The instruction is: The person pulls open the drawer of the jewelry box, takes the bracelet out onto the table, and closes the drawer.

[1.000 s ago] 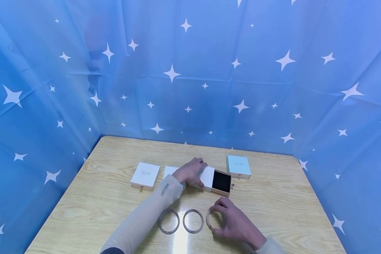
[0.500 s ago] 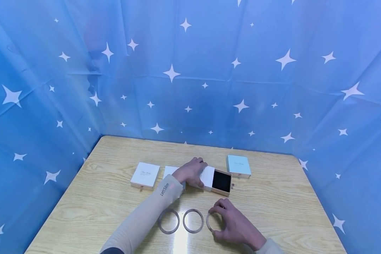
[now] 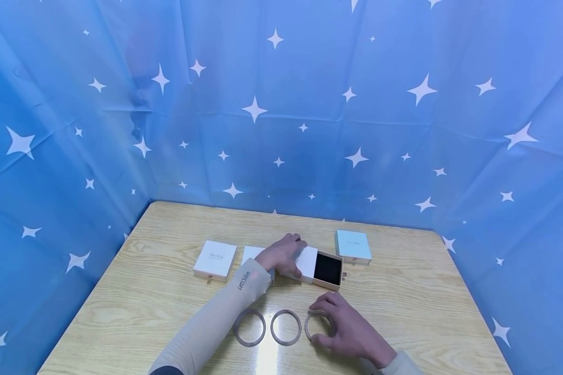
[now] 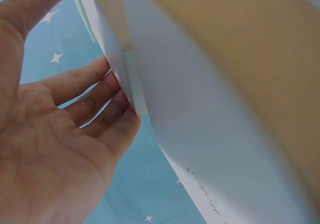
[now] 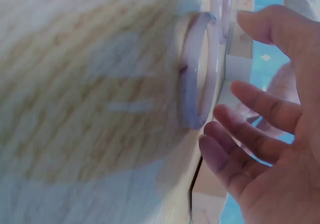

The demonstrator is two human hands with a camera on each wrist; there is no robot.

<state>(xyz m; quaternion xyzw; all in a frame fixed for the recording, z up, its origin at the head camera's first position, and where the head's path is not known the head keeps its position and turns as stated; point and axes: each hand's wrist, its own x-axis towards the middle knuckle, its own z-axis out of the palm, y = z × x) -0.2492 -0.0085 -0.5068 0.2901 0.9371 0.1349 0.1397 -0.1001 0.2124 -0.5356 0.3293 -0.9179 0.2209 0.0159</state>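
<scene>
My left hand (image 3: 281,256) grips a white drawer-style gift box (image 3: 306,264) across its sleeve, thumb on the near side and fingers on the far side. The box's inner drawer (image 3: 327,269), lined in black, sticks out to the right. In the left wrist view, fingertips of the left hand (image 4: 65,134) touch the box's side. A pale translucent bangle (image 5: 190,91) lies on the wooden table under my right hand (image 3: 346,329). In the right wrist view, that hand's fingers are spread and apart from the bangle.
Two more bangles, one left (image 3: 249,344) and one in the middle (image 3: 286,344), lie in a row. A white box (image 3: 215,259) stands left; another white box (image 3: 251,253) is partly hidden by the left arm. A light-blue box (image 3: 353,245) stands back right. Starry blue curtains (image 3: 305,78) surround the table.
My right thumb and fingers have come off the right bangle, which was slightly tilted and now lies flat. The left hand and the box have stayed put.
</scene>
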